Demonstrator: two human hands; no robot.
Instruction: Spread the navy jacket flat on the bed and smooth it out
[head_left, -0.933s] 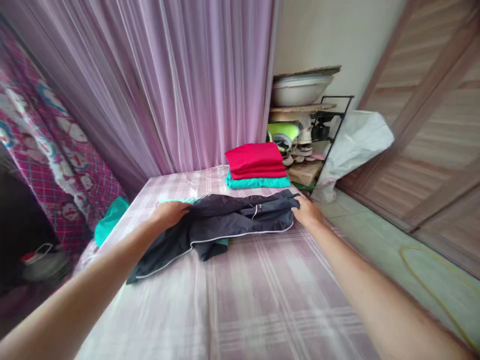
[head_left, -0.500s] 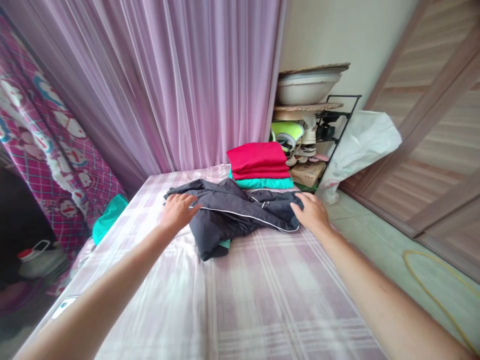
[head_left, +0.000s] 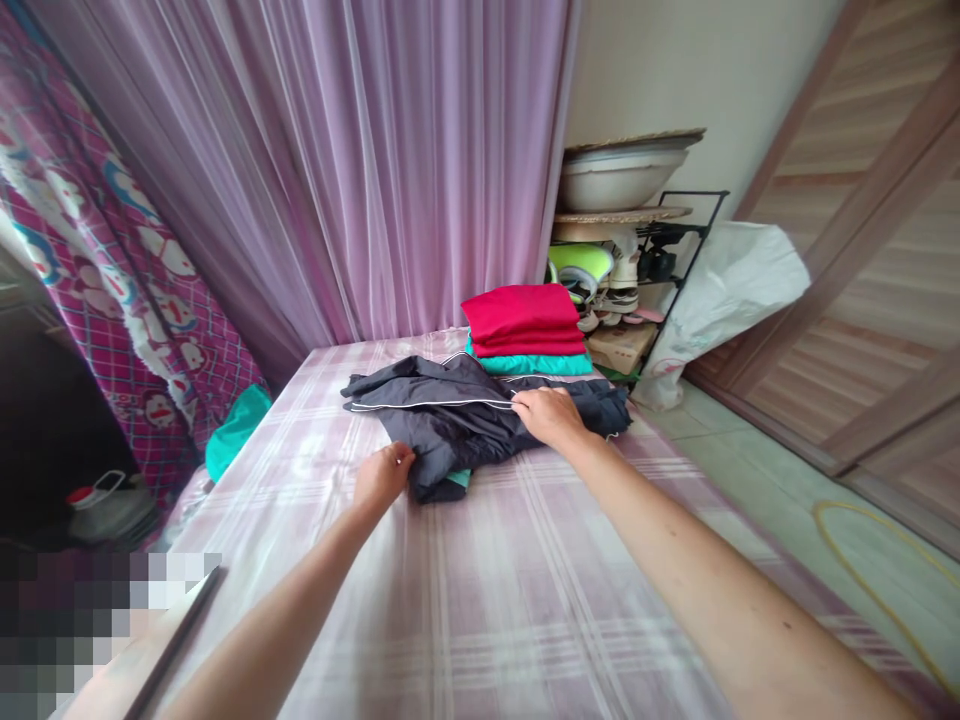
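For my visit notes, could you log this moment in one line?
left hand: pinching dark garment | right hand: at its white piping | beyond: folded red cloth

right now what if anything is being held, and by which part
The dark garment: the left hand pinches its near left edge; the right hand is at the white piping, its grip unclear.

One left hand, one right hand — two in all. One dark clothing piece. One folded clothes pile. One purple curtain, one cartoon cloth. One checked sheet. One big bowl, one rack, one cardboard box. One white bag, one yellow cord. Shoes — too jumbled to count.
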